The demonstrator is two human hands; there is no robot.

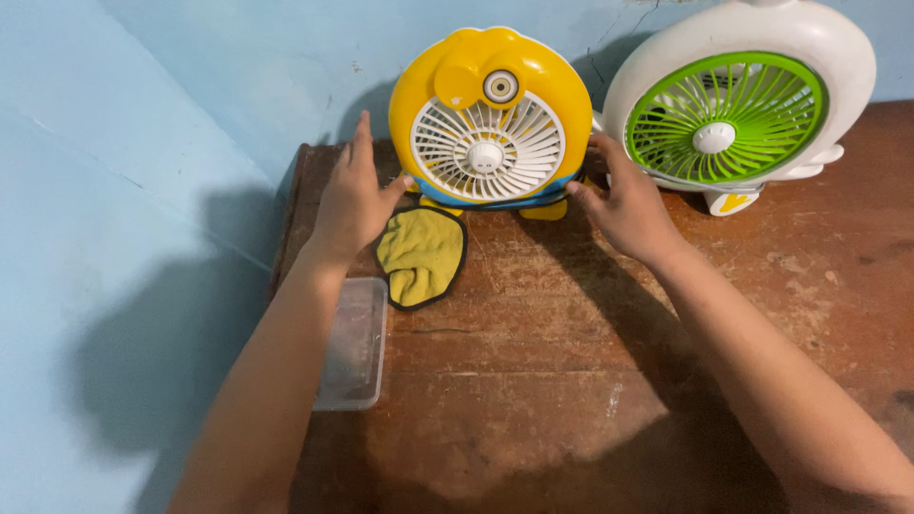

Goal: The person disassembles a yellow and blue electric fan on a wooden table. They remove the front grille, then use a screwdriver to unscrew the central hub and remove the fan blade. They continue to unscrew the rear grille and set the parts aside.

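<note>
1. Your left hand rests against the left side of the yellow fan, fingers stretched upward and spread loosely, thumb reaching toward the fan's lower left edge. It is flat and open, pressing the casing rather than curling round it.
2. Your right hand meets the same fan from the other side, fingers half open and touching its lower right edge. Between them, both hands brace the fan without closing on it.
3. That yellow fan stands upright at the back of the worktop, facing you, with a white round grille, a small round eye-like button above it, a blue band along the bottom and yellow feet.
4. Just below your left hand, a yellow cloth with a dark border lies flat on the worktop, its top edge tucked against the fan's base.
5. Beside your left forearm sits a clear plastic container, a shallow rectangular tub lying along the worktop's left edge. You can see the wood through it; whether anything is inside cannot be told.
6. To the right of your right hand stands a white fan with a green grille, upright and just beside the yellow one.
7. Behind everything, a pale blue wall meets the worn brown wooden worktop.
</note>
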